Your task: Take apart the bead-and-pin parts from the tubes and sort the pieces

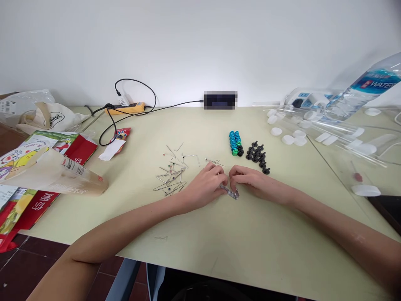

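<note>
My left hand (206,184) and my right hand (250,180) meet near the middle of the pale green table (219,234). Both pinch a small bundle of thin metal pins (230,192) held between their fingertips, just above the tabletop. A loose pile of metal pins (172,175) lies just left of my left hand. Behind my right hand sit a cluster of black plastic pieces (258,156) and a block of blue and green beads (234,142).
At the left lie a plastic bottle on its side (59,171), colourful cartons (46,146) and a bag (50,117). A yellow power strip with black cable (125,108) sits at the back. White caps (291,133), clear tubes and a water bottle (369,88) crowd the right.
</note>
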`<move>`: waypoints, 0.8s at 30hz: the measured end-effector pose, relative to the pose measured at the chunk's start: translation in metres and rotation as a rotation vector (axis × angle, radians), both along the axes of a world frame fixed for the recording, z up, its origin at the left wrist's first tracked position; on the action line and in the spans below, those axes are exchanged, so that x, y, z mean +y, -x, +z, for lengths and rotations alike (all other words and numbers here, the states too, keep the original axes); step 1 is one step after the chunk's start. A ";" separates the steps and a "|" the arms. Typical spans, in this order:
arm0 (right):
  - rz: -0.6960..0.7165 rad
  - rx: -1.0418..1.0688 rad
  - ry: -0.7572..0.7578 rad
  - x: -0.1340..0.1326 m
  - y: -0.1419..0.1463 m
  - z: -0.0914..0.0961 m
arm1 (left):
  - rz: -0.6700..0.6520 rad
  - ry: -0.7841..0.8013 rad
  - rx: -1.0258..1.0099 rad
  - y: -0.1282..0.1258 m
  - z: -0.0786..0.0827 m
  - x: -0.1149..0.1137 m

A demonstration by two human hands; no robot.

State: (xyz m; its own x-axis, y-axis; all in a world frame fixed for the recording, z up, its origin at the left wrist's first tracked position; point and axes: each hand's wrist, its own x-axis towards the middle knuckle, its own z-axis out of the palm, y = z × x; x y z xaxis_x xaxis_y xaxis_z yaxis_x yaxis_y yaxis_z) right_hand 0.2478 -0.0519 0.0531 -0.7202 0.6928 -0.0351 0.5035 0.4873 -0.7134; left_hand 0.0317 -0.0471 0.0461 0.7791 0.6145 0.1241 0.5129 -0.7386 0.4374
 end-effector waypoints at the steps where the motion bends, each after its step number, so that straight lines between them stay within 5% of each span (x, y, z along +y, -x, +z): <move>1: 0.003 -0.004 -0.022 0.001 -0.001 -0.002 | 0.012 -0.002 -0.009 0.001 0.002 0.001; 8: -0.239 0.036 -0.197 0.003 0.000 -0.020 | 0.308 -0.095 -0.070 0.033 0.028 0.048; 14: -0.199 0.083 -0.232 0.002 0.001 -0.026 | 0.410 -0.032 0.131 0.065 0.014 0.094; 24: -0.076 0.113 -0.176 0.000 0.003 -0.021 | 0.384 -0.042 0.184 0.066 0.010 0.091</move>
